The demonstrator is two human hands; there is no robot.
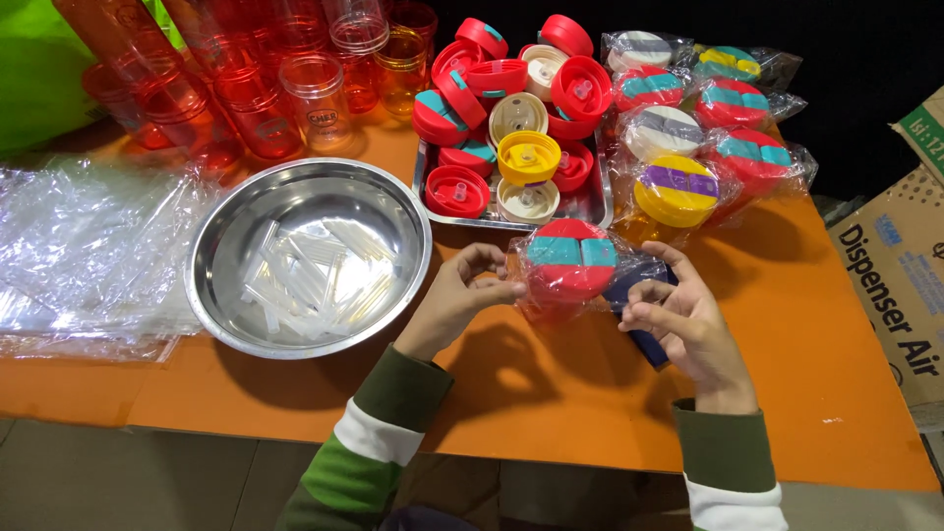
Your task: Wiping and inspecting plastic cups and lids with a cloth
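A red-lidded cup with a teal strap, wrapped in a clear plastic bag [568,267], stands on the orange table [590,403] between my hands. My left hand [460,295] pinches the bag's left side. My right hand [683,320] has its fingers curled at the bag's right side, over a dark blue object [644,339] lying on the table. Just beyond the cup sits a metal tray [590,202] piled with red, yellow and cream lids.
A steel bowl [310,258] holding several clear straws sits at left. Clear plastic bags [84,251] lie further left. Red and orange transparent cups [265,79] stand at the back. Several bagged cups [688,128] are piled at back right. A cardboard box [900,285] stands off the table's right edge.
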